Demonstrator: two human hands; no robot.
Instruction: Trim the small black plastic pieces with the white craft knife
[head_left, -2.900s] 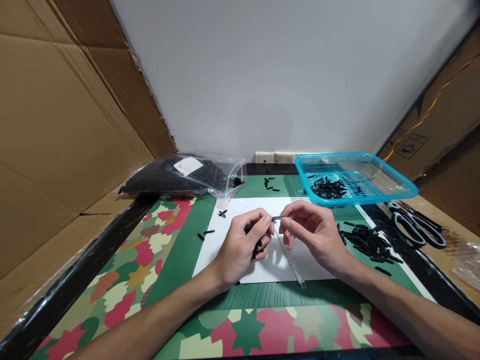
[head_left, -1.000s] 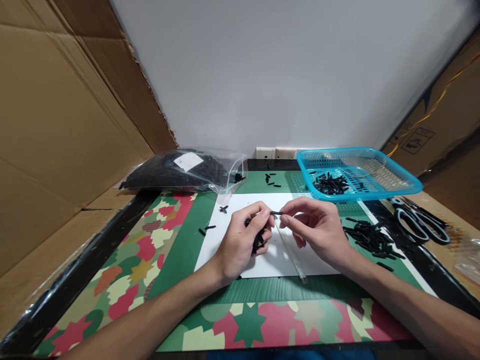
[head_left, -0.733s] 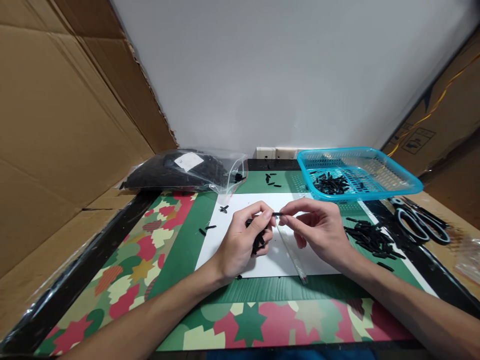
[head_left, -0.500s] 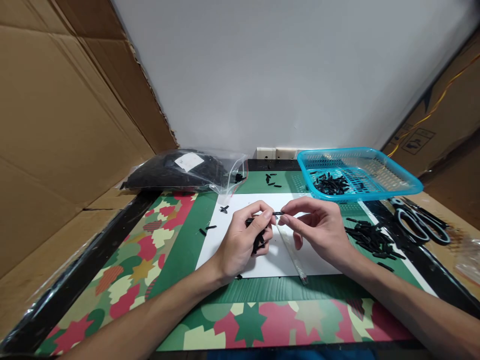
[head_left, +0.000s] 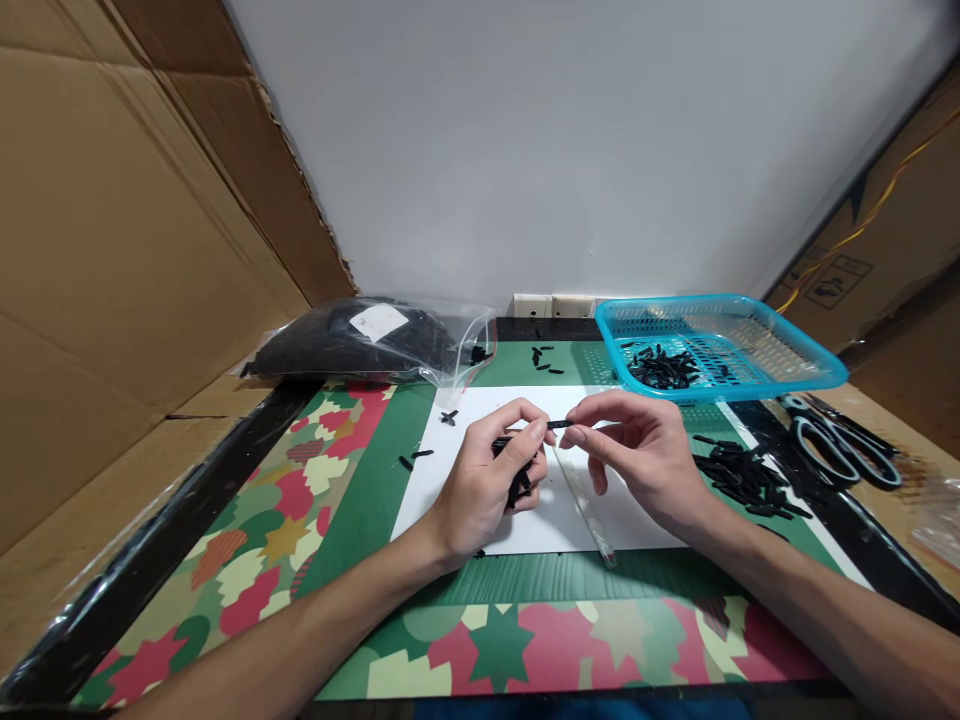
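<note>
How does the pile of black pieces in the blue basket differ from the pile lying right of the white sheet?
The basket pile sits contained in the blue basket, farther back; the mat pile lies loose and more spread on the mat, nearer the right hand. Both are small, slender black pieces.

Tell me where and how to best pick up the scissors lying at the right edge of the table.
Take the scissors at the handle loops, coming from above. They lie flat on the black border, right of the loose black pieces, with the loops toward the near side and the blades pointing back toward the blue basket, so the loops give the safest hold.
</note>
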